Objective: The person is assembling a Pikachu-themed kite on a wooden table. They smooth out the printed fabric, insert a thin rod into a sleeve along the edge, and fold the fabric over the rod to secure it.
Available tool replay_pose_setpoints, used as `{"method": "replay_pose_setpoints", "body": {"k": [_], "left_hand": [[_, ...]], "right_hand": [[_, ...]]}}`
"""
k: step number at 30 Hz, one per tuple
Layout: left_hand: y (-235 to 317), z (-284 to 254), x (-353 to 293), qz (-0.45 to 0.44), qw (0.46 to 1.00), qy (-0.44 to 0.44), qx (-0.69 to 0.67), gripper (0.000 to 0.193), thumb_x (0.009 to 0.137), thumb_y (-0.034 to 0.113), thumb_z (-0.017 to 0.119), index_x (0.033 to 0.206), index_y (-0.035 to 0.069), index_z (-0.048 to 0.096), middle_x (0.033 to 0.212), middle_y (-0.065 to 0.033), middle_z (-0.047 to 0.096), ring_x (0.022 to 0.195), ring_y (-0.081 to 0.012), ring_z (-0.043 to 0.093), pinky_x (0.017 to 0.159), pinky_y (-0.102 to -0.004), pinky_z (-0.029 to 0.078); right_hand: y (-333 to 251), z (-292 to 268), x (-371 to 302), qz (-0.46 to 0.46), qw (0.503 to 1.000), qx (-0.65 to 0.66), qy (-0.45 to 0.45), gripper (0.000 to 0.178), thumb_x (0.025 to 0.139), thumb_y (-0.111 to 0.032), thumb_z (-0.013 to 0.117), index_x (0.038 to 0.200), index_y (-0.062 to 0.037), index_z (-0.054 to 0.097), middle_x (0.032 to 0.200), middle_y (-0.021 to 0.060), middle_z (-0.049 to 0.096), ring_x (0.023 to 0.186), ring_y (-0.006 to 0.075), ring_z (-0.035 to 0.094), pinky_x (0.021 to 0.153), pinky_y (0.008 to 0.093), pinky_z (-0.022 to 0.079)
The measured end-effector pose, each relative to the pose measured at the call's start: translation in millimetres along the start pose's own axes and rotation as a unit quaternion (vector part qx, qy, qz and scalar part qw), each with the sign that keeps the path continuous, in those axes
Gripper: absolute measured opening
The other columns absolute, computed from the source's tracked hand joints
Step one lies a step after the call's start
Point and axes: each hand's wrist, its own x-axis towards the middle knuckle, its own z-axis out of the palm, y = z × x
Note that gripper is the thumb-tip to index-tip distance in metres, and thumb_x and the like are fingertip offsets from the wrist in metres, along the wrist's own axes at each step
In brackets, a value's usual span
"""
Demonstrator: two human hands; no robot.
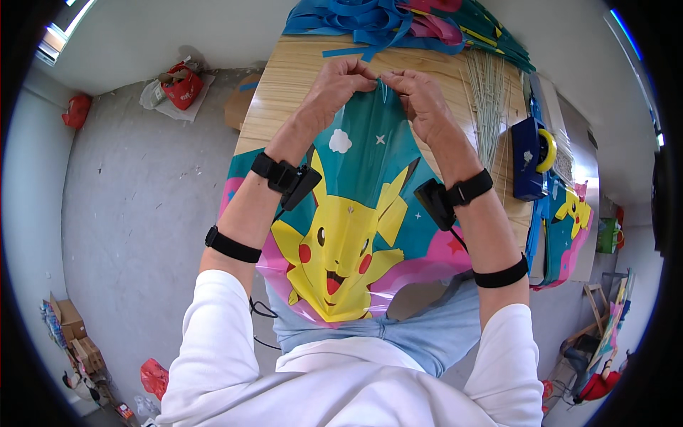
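A teal plastic kite sheet (366,153), printed with a yellow cartoon animal, pink waves and white shapes, spreads from the wooden table (284,92) down over my lap. Its narrow far end comes up to my fingers. My left hand (333,91) pinches that tip from the left, fingers bent together. From the right, my right hand (421,107) pinches the same tip, its thumb and forefinger almost meeting the left ones. Whatever small part lies between the fingertips is hidden. Black straps with small devices sit on both forearms.
Blue ribbon (348,18) lies heaped at the table's far edge, beside more printed sheets (491,32). Thin pale sticks (486,107) lie to the right, near a dark blue tape dispenser (528,164) with a yellow wheel. A red bag (181,87) stands on the floor at left.
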Motion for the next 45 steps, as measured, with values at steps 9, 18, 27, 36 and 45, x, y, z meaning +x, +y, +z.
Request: {"method": "replay_pose_setpoints", "body": {"k": [9, 18, 27, 36, 45], "left_hand": [[30, 0, -18, 0.043, 0.997, 0.026, 0.055, 0.012, 0.088, 0.009, 0.07, 0.098, 0.003, 0.069, 0.091, -0.0014, 0.065, 0.087, -0.0101, 0.06, 0.083, -0.0251, 0.048], [91, 25, -80, 0.244, 0.917, 0.184, 0.256, 0.02, 0.086, 0.004, 0.075, 0.105, 0.002, 0.069, 0.095, -0.0071, 0.07, 0.086, -0.0123, 0.066, 0.077, -0.025, 0.055], [178, 57, -147, 0.242, 0.952, 0.038, 0.183, 0.032, 0.088, 0.004, 0.072, 0.118, -0.001, 0.063, 0.101, -0.0094, 0.07, 0.09, -0.0144, 0.068, 0.084, -0.0263, 0.056], [264, 77, -170, 0.201, 0.978, 0.001, 0.063, 0.033, 0.093, 0.034, 0.068, 0.106, 0.004, 0.068, 0.089, -0.0031, 0.068, 0.086, -0.0099, 0.065, 0.079, -0.0255, 0.052], [294, 64, -172, 0.262, 0.956, 0.006, 0.131, 0.015, 0.089, 0.016, 0.068, 0.099, 0.006, 0.071, 0.087, 0.0005, 0.069, 0.081, -0.0072, 0.062, 0.079, -0.025, 0.048]], "right_hand": [[-21, 7, -36, -0.067, 0.994, -0.075, -0.035, 0.016, 0.082, -0.008, 0.075, 0.094, 0.0029, 0.073, 0.083, 0.0045, 0.069, 0.073, 0.0119, 0.061, 0.068, 0.0266, 0.049], [-63, 33, -87, -0.192, 0.971, -0.117, 0.077, 0.006, 0.082, -0.006, 0.076, 0.084, -0.0004, 0.075, 0.071, 0.0001, 0.066, 0.064, 0.0064, 0.056, 0.059, 0.0238, 0.046], [-145, 44, -184, -0.279, 0.947, -0.149, 0.052, 0.033, 0.094, -0.029, 0.065, 0.077, -0.0013, 0.068, 0.062, -0.0054, 0.049, 0.062, 0.0029, 0.044, 0.055, 0.0228, 0.036], [-173, 48, -287, -0.363, 0.919, -0.129, -0.082, 0.066, 0.098, -0.046, 0.058, 0.131, 0.0105, 0.055, 0.137, 0.0213, 0.052, 0.123, 0.0297, 0.054, 0.103, 0.034, 0.043], [-173, 58, -303, -0.536, 0.771, -0.336, 0.074, 0.052, 0.086, -0.018, 0.075, 0.125, 0.0105, 0.057, 0.135, 0.0274, 0.055, 0.122, 0.0427, 0.057, 0.101, 0.0406, 0.047]]}}
